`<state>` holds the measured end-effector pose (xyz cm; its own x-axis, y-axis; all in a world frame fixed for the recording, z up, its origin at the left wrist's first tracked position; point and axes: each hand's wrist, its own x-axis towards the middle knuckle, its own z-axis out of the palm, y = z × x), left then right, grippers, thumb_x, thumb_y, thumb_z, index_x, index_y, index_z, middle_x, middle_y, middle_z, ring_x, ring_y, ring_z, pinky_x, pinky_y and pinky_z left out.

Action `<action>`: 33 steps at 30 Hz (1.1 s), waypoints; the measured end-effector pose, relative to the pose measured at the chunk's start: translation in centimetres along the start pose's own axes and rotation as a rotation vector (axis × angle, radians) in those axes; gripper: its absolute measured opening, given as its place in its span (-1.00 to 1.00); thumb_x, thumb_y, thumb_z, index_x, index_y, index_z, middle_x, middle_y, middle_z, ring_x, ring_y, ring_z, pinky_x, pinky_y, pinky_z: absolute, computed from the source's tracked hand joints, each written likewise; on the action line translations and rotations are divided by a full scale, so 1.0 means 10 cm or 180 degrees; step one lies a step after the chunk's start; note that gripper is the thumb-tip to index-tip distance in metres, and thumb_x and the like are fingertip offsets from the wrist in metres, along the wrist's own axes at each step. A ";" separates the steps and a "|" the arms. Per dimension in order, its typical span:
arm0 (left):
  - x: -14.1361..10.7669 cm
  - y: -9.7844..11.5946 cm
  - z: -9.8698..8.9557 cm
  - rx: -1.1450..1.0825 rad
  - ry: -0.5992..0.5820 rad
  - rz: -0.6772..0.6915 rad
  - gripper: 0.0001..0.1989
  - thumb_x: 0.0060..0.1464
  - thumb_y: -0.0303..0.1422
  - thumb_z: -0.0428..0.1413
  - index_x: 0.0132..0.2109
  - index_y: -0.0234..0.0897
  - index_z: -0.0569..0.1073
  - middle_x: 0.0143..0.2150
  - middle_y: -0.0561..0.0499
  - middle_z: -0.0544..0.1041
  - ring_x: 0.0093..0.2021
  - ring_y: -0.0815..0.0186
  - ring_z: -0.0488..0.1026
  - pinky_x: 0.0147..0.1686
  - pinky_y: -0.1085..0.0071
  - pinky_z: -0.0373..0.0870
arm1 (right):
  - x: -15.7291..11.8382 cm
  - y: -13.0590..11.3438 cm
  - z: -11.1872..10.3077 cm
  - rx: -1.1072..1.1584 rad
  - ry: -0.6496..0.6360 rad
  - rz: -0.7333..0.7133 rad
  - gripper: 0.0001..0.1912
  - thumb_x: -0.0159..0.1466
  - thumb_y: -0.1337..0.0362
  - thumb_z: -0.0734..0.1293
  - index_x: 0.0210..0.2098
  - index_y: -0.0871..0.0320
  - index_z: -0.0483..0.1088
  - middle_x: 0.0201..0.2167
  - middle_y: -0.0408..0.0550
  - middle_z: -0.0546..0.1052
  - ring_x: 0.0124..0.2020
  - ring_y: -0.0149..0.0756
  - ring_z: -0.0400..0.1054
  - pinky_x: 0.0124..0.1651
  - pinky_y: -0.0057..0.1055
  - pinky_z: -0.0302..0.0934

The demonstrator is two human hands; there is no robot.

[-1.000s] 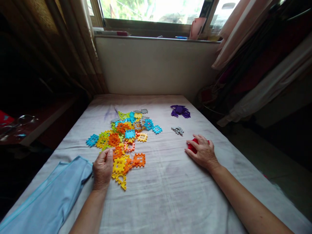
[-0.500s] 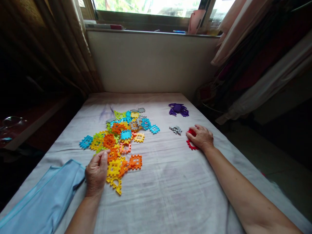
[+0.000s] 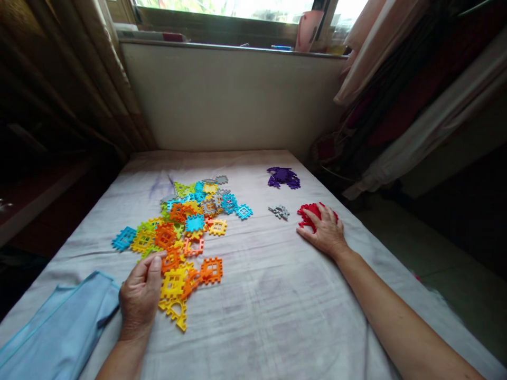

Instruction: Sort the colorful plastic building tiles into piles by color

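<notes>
Currently: red interlocking pieces point(image 3: 310, 211), right side of the pale sheet point(image 3: 261, 306), under your right hand point(image 3: 325, 230).
Your right hand lies over them with fingers spread, not clenched; your left hand point(image 3: 141, 296) is half curled, thumb near forefinger, its tips at an orange piece point(image 3: 171, 259), and whether it grips anything you cannot tell from this view; just left of the red group, small grey pieces point(image 3: 280, 212); farther back, a purple heap point(image 3: 283, 177); well apart on the left, a mixed pile point(image 3: 165, 236) in orange, yellow, blue, green and grey; beside your left wrist, a light-blue cloth point(image 3: 65, 319); beyond, on the window ledge point(image 3: 222, 45), a pink cup point(image 3: 308, 31).
</notes>
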<state>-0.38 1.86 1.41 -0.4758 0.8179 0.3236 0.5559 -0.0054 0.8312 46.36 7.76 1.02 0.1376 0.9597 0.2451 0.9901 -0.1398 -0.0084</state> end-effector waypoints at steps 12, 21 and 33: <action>-0.01 -0.08 -0.01 -0.0107 -0.0036 0.0007 -0.61 0.13 -0.01 0.08 -0.15 -0.19 0.59 -0.11 -0.03 0.64 -0.03 0.20 0.55 0.10 0.26 0.43 | 0.81 0.01 0.15 0.0011 -0.0290 0.0450 -0.39 0.29 -0.17 0.17 0.28 -0.18 0.26 0.40 -0.01 0.10 0.39 0.09 -0.09 0.24 0.18 0.03; -0.01 0.00 -0.01 -0.0051 -0.0013 0.0126 -0.61 0.12 -0.02 0.06 -0.19 -0.21 0.59 -0.16 -0.05 0.66 -0.09 0.19 0.58 0.04 0.27 0.47 | 0.77 -0.02 0.20 0.0287 0.0575 0.0208 -0.49 0.32 -0.04 0.16 0.15 -0.01 0.42 0.30 0.16 0.27 0.30 0.15 0.02 0.23 0.31 -0.16; -0.01 0.10 -0.01 -0.0085 -0.0029 0.0255 -0.64 0.13 -0.07 0.03 -0.22 -0.22 0.57 -0.23 -0.03 0.66 -0.19 0.23 0.59 -0.09 0.34 0.51 | 0.70 -1.17 -0.03 0.0969 0.0484 -0.0915 -0.59 0.34 0.23 0.16 0.08 0.11 0.48 0.17 0.10 0.47 0.26 -0.03 0.18 0.31 -0.03 -0.05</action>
<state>0.19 1.73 2.26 -0.4242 0.8194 0.3856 0.5735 -0.0864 0.8146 35.77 16.05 3.09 -0.1275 0.8991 0.4188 0.9533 0.2276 -0.1985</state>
